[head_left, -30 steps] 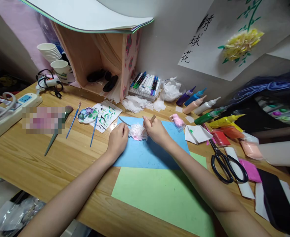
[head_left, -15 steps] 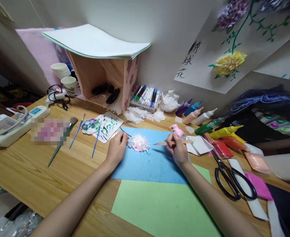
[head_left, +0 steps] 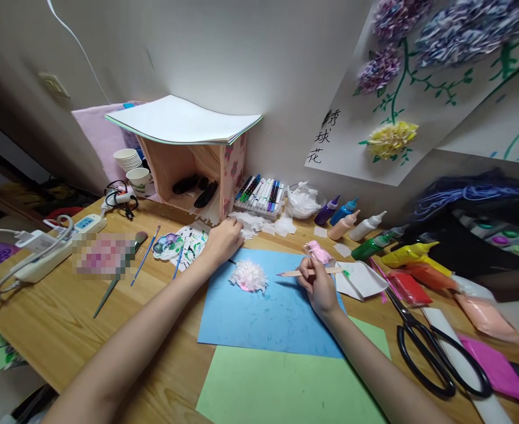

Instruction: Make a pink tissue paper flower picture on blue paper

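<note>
A small pink-white tissue flower [head_left: 248,275] lies on a blue paper sheet [head_left: 272,315]. My right hand [head_left: 316,285] rests at the sheet's right edge, closed on a thin wooden stick [head_left: 301,272] that points left toward the flower. My left hand [head_left: 224,238] has reached past the sheet's far left corner to a pile of white tissue pieces [head_left: 259,221]; its fingers are curled at the pile's edge, and I cannot make out whether they grip a piece.
A green sheet [head_left: 286,388] lies nearest me. Black scissors [head_left: 436,353], paint bottles [head_left: 365,227] and coloured packets fill the right side. A marker tray [head_left: 261,194], a wooden box [head_left: 188,171], brushes [head_left: 146,254], a paint palette [head_left: 167,244] and a power strip [head_left: 51,247] stand at the back and left.
My left hand left the flower and moved up to the tissue pile. The right hand drew the stick away from the flower to the right. The view tilted upward.
</note>
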### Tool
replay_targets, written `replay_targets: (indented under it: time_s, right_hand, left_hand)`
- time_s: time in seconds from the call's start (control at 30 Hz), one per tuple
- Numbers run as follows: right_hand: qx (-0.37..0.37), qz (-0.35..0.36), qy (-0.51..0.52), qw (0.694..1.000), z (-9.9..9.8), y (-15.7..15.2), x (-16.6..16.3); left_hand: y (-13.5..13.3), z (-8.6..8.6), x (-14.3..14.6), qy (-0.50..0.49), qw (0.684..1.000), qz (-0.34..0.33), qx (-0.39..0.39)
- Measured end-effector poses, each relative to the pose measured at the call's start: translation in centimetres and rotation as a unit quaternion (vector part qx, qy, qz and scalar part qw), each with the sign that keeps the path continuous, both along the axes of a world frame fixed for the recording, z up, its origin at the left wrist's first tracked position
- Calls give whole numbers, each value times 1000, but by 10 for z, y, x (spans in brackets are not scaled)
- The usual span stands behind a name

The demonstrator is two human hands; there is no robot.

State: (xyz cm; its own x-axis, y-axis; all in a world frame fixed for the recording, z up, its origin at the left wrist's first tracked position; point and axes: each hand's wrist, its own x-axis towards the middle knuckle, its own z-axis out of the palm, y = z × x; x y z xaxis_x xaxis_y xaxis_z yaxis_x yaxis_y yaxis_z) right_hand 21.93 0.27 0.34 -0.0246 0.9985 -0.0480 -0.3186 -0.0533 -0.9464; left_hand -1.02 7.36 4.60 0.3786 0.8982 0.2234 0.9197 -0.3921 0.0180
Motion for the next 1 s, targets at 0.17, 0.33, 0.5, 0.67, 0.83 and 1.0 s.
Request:
replay_targets:
  time_s: [0.17, 0.33, 0.5, 0.67, 0.83, 1.0]
  right_hand:
    - [1, -1, 3, 1000, -2, 1, 1]
    - [4, -6, -4, 1000, -1, 0, 0]
    - [5, -13, 1, 1000, -1, 1, 0]
    - [5, -3, 6, 1000, -2, 1, 0]
    - [11, 1, 5, 1000, -1, 2, 1]
    - [35, 4, -28, 999, -1, -2, 1]
  left_hand:
    - [5, 0, 0, 43, 998, -38, 0]
    - [7, 0, 2, 19, 999, -31, -2]
    - [4, 3, 3, -137, 990, 21, -4]
    - [7, 7, 0, -403, 910, 41, -92]
    - [-12, 25, -8, -592, 765, 17, -254]
    - [-74, 39, -4, -450, 751, -187, -446]
